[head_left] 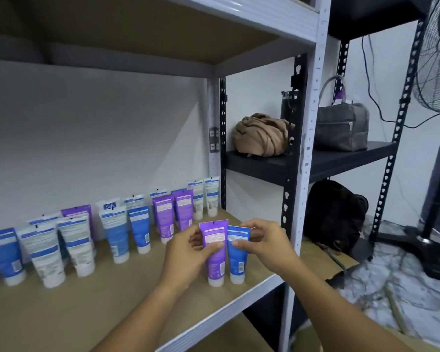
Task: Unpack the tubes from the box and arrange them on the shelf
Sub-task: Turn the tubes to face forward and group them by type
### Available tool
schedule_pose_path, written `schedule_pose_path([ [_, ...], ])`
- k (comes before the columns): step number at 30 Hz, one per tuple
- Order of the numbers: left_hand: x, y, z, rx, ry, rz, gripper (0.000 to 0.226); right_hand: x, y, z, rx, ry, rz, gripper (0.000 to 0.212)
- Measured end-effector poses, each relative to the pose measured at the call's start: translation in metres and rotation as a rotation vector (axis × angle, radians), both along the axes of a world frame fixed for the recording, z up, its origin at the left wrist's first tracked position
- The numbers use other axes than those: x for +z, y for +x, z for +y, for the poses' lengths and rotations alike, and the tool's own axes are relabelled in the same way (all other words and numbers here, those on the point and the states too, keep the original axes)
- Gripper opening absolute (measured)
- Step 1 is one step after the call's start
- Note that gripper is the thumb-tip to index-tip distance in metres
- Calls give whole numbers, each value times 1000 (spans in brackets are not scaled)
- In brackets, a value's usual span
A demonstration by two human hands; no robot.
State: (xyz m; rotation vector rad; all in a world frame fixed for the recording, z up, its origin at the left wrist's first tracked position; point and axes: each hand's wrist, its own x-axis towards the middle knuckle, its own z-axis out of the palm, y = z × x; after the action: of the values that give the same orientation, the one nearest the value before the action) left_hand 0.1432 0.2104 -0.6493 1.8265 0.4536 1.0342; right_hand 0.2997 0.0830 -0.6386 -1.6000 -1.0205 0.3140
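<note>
Both hands are at the front right part of the shelf (127,295), each on one tube standing cap-down on the brown board. The left hand (186,252) grips the purple tube (215,250) from its left side, thumb across the printed face and fingers curled round behind; the hand covers the tube's lower left edge. The right hand (264,243) grips the blue tube (238,252) from its right side, thumb on the face near the top, fingers wrapped behind the crimped end. The two tubes stand side by side, touching or very nearly so, purple on the left, blue on the right, between the two hands. Their white caps appear to rest on the board near the front edge, though contact cannot be confirmed. Further back and to the left, rows of tubes (117,235) stand cap-down in blue, white and purple, well apart from the held pair; the nearest are two purple ones just behind the left hand. To the right, beyond the white upright, a black rack (341,158) carries a bundled tan cloth (262,134) and a grey bag (342,127), with a dark backpack (335,214) below. A standing fan (434,59) occupies the far right edge. The box is not seen in this view.
</note>
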Motion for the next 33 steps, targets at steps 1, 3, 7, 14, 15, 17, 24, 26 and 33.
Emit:
schedule_pose_path([
  [1,-5,-2,-1,-3,-10,-2,41,-6,0,-1,-8,-17,5,35],
  [3,-16,-6,-4,-11,2,28,47,-18,-3,-2,-18,-6,51,39],
  [7,-38,-11,-10,-5,28,89,49,-37,-11,-2,-71,5,23,40],
  [14,-44,-13,-10,48,79,77,44,-49,-12,9,-40,40,-1,38],
  [15,-44,-15,-8,57,83,77,45,-50,-12,13,-21,33,-1,38],
  [17,-45,-22,-1,77,88,76,46,-51,-16,25,8,18,0,37],
  [24,-47,-77,37,183,78,76,49,-51,-55,82,143,57,-11,35],
  [26,-49,-101,47,238,69,74,50,-54,-75,100,188,77,14,36],
  [33,-50,-193,69,442,64,103,48,-60,-152,158,348,114,45,37],
])
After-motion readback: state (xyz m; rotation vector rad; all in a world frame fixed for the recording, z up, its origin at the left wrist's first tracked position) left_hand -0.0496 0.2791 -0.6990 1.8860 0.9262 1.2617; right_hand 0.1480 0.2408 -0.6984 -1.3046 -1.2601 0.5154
